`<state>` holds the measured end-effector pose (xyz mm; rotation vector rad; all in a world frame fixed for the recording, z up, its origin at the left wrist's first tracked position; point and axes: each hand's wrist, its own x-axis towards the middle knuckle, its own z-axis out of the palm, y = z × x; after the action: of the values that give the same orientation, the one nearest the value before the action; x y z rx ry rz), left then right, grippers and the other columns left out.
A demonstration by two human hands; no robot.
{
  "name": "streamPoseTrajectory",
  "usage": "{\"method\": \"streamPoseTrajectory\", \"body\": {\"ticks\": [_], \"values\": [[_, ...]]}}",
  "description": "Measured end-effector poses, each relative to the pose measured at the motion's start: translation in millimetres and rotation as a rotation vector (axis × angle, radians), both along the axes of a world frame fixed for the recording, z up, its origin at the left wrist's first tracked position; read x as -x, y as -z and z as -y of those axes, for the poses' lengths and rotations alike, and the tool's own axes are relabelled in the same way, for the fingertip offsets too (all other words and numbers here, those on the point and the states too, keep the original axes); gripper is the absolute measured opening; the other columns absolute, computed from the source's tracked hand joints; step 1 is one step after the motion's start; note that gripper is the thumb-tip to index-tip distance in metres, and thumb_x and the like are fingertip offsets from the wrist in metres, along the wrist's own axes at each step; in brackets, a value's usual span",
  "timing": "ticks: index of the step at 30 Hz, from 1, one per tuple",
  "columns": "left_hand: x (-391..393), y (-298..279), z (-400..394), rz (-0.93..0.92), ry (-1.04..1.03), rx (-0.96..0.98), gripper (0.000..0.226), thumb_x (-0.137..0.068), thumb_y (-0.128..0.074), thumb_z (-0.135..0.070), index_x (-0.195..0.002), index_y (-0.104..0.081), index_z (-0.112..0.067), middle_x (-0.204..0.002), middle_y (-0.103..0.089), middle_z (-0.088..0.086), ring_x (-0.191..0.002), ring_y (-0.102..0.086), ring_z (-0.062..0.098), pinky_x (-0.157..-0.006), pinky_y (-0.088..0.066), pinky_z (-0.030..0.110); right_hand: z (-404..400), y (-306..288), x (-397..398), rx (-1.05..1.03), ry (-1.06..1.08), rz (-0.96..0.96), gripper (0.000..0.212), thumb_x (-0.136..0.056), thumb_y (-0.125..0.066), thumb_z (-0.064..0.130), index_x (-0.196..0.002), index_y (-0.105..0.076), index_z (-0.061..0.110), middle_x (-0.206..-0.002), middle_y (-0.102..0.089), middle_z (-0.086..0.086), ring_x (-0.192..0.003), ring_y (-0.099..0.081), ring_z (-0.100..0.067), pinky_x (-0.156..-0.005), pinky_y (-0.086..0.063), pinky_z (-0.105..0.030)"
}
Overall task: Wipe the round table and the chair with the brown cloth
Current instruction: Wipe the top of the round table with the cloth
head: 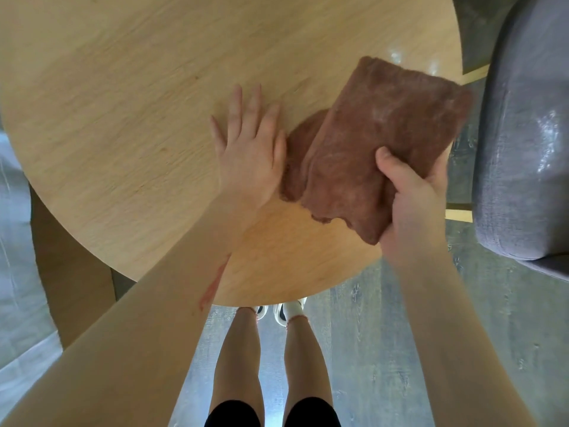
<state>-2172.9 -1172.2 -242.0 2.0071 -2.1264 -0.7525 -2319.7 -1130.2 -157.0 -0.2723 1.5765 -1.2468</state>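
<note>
Gripping the near right corner of the brown cloth (pixel 378 149), the right hand (pixel 412 198) has its thumb curled over the top of the fabric and its other fingers tucked beneath it, out of sight. The cloth is folded into a thick rectangle that slants from the hand up toward the far right, its far end reaching just past the table's right edge; a lower layer shows along its left side (whether all of it rests on the wood or part is lifted cannot be told). Just left of the cloth, the left hand (pixel 249 149) lies with its fingers straight and slightly spread, pointing away toward the far side, the palm facing down on the tabletop and holding nothing; its thumb side sits right beside the cloth's lower layer. Both bare forearms reach in from the near edge. The round table (pixel 123 118) is pale wood with a visible grain and fills most of the view. To the right, close to the table's edge, stands a grey upholstered chair (pixel 523 149). Below the near rim, bare legs and white shoes (pixel 289 311) stand on a grey plank floor (pixel 385 334).
</note>
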Motion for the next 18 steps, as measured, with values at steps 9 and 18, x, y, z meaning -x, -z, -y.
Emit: {"method": "streamPoseTrajectory", "body": {"ticks": [9, 18], "values": [[2.1, 29.9, -5.6, 0.280, 0.143, 0.041, 0.058, -0.093, -0.006, -0.041, -0.147, -0.008, -0.021, -0.157, -0.014, 0.002, -0.145, -0.006, 0.021, -0.106, 0.012, 0.058, 22.8, 7.2, -2.9, 0.568, -0.281, -1.108, 0.046, -0.073, -0.043, 0.002, -0.114, -0.048, 0.021, -0.106, -0.070, 0.001, -0.099, -0.064, -0.015, -0.085, -0.049, -0.027], [1.5, 26.6, -5.9, 0.313, 0.182, 0.047, 0.065, -0.086, -0.017, -0.039, -0.144, -0.022, -0.010, -0.152, -0.029, 0.010, -0.143, -0.016, 0.027, -0.108, -0.001, 0.066, -5.2, 73.1, 15.6, 0.127, -1.289, -1.348, 0.071, -0.074, -0.051, -0.008, -0.136, -0.042, 0.026, -0.152, -0.030, 0.000, -0.141, -0.015, -0.040, -0.114, -0.011, -0.054]]}}
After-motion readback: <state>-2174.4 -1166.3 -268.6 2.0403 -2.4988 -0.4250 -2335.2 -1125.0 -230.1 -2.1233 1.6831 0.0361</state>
